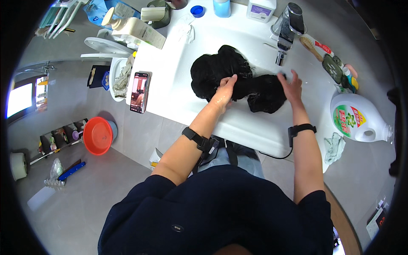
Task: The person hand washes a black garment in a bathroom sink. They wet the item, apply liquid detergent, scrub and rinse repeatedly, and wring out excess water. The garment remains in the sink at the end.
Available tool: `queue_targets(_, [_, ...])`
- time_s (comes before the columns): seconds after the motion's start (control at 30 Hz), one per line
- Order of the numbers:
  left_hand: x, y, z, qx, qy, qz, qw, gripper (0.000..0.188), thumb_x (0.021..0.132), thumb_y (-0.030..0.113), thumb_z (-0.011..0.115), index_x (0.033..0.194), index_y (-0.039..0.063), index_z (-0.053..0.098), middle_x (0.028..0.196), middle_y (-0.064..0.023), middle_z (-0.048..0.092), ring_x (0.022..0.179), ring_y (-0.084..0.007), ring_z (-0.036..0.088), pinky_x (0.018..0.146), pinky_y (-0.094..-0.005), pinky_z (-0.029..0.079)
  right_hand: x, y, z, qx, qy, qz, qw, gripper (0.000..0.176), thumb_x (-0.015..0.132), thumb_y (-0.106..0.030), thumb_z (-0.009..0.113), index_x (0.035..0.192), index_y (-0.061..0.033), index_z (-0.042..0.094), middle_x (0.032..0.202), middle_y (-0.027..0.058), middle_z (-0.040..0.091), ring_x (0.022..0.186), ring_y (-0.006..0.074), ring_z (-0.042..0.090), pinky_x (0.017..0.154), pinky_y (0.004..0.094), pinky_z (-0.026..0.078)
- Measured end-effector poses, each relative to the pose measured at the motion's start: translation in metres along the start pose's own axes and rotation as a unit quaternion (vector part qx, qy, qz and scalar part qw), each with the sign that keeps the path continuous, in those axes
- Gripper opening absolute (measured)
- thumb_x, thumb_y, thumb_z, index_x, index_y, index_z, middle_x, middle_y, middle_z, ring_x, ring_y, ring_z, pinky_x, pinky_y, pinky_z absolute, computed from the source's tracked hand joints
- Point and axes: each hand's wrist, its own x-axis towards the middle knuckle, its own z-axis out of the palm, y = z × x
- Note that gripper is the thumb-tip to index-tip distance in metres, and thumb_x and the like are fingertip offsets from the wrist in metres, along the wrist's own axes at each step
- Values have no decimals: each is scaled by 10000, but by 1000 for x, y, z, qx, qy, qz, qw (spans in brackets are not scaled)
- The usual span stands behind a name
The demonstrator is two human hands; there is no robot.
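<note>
A wet black garment or cloth (220, 71) lies bunched in the white washbasin (255, 122), with a narrower middle and a second lump towards the right. My left hand (225, 91) grips its middle near the front, fingers curled onto the fabric; the wrist glistens with water. At the right end of the cloth, my right hand (291, 87) is raised with its fingers apart, close to the fabric's edge. A small dark bit shows by its fingertips, too blurred to identify. Behind that hand stands the chrome faucet (284, 38), its spout pointing towards the basin.
A phone (139, 92) with a lit screen rests on the left ledge, near a pump bottle (140, 32). On the right are a wooden brush (310, 47), a large white detergent jug (360, 118) and a pale rag (334, 148). A blue cap (197, 11) sits at the back.
</note>
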Motion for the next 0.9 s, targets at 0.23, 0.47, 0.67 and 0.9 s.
queue_targets(0.23, [16,-39,29,-160,7,-76,984,970,856,677,560,1557,334,-16,1637,-99,-17,1451,-506,26,1077,-738,93,-51,1,55,-194,-264,-196,924,630,758,-186,728,1333,-94,487,1343,155,478,1221,409,462,1005,474,426])
queue_targets(0.47, [38,-23,27,-271,-209,-86,935,883,841,768,467,1476,165,354,1494,-156,395,1382,-417,324,1066,-711,241,-66,-42,21,50,-135,-262,954,374,671,9,618,1038,-61,602,1265,160,544,1206,384,484,1024,490,399])
queue_targets(0.67, [20,-19,30,-453,-314,-94,829,488,891,545,616,982,67,644,979,-176,689,870,-326,682,803,-450,577,-180,-68,-18,140,-60,-394,906,327,667,-115,715,929,-59,529,1394,203,471,1287,467,406,1082,530,327])
queue_targets(0.9, [16,-19,59,-442,-353,55,823,238,985,254,511,1003,56,644,959,-91,651,849,-207,630,802,-336,514,-131,-80,-17,153,114,-369,910,315,764,-326,744,840,-79,565,1021,172,600,895,379,579,779,443,491])
